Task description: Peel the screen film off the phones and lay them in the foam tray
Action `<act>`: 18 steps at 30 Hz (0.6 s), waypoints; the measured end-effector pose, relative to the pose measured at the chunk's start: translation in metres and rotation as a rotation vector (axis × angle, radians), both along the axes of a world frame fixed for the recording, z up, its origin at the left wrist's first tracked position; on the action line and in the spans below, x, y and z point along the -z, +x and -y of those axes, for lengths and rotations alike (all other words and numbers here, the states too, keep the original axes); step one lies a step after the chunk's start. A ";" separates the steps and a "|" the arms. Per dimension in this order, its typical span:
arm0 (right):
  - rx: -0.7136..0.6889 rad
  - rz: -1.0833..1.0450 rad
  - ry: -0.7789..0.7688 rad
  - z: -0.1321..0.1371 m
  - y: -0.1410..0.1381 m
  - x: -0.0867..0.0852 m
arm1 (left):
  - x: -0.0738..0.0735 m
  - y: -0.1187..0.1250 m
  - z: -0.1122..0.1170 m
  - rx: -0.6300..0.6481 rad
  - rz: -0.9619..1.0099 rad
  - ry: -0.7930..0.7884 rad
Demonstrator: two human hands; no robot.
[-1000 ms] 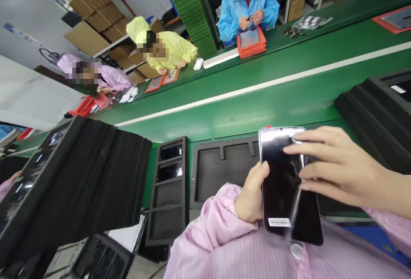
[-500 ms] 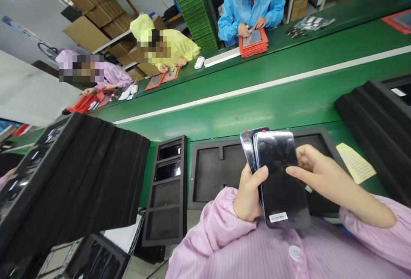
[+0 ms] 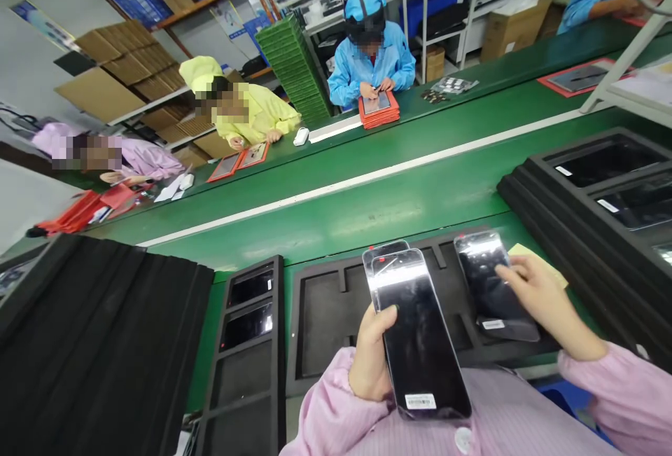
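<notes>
My left hand [image 3: 372, 351] is closed round a small stack of black glossy phone panels [image 3: 420, 337], held upright near my chest; a second panel's top edge peeks out behind the front one. My right hand [image 3: 540, 298] grips another black phone panel [image 3: 491, 281] by its right edge, holding it over the right compartment of the black foam tray [image 3: 325, 316] in front of me. Each panel has a white label at its lower end. A yellow slip of paper [image 3: 533, 256] lies just beyond my right hand.
Black foam tray stacks stand at left [image 3: 99, 344] and right [image 3: 603, 211], the right one holding panels. A narrow tray [image 3: 246, 351] with two panels lies beside me. Across the green conveyor [image 3: 367, 190] several people in coats work over red trays [image 3: 379, 109].
My right hand has taken one panel off the stack and moved it right and down over the foam tray. The left hand keeps the others. The camera view has tilted up.
</notes>
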State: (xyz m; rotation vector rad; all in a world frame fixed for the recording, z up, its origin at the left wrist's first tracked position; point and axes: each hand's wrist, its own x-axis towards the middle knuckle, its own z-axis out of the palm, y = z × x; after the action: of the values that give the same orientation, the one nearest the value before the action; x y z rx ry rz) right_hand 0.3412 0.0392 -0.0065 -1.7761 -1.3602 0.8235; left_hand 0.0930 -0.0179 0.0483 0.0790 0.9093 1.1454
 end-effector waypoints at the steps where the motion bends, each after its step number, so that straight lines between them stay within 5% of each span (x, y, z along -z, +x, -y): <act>1: -0.009 0.076 0.039 0.000 -0.003 0.004 | -0.004 0.001 0.001 0.030 0.002 0.034; 4: -0.091 0.295 0.293 -0.002 -0.016 -0.008 | -0.017 0.009 0.002 0.149 -0.018 0.092; 11: -0.600 0.270 0.755 -0.020 -0.059 -0.098 | -0.034 0.020 0.001 0.280 -0.163 0.113; 15: -0.722 0.436 1.043 -0.013 -0.069 -0.110 | -0.031 0.018 0.003 0.247 -0.139 0.136; 18: -0.980 0.475 1.090 0.010 -0.064 -0.112 | -0.026 0.013 0.005 0.205 -0.029 0.183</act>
State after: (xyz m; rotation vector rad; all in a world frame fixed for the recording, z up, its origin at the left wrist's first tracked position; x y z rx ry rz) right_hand 0.2775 0.0293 0.1055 -0.3845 -2.3942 -0.0408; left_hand 0.1064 -0.0231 0.0739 0.3312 0.8001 1.0358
